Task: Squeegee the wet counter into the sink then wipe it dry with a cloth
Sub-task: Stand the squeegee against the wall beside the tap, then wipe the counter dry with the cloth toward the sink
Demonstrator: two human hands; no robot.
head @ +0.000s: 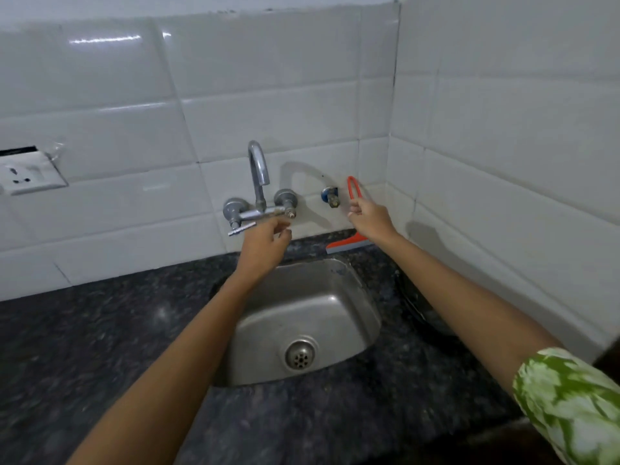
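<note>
Orange loop-handled squeegee [351,193] at right hand [370,218]; steel sink [335,297].

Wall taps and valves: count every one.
2: the chrome wall mixer tap above the steel sink, and a small brass angle valve beside the orange squeegee.

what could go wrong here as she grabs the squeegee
1. The right hand is at the orange squeegee's thin loop handle, near the small wall valve; lifting it carelessly could knock the valve.
2. The squeegee leans against the wall tiles with its blade on the counter behind the sink; a weak pinch could drop it into the basin.
3. The left hand hovers under the tap lever and could bump it.
</note>
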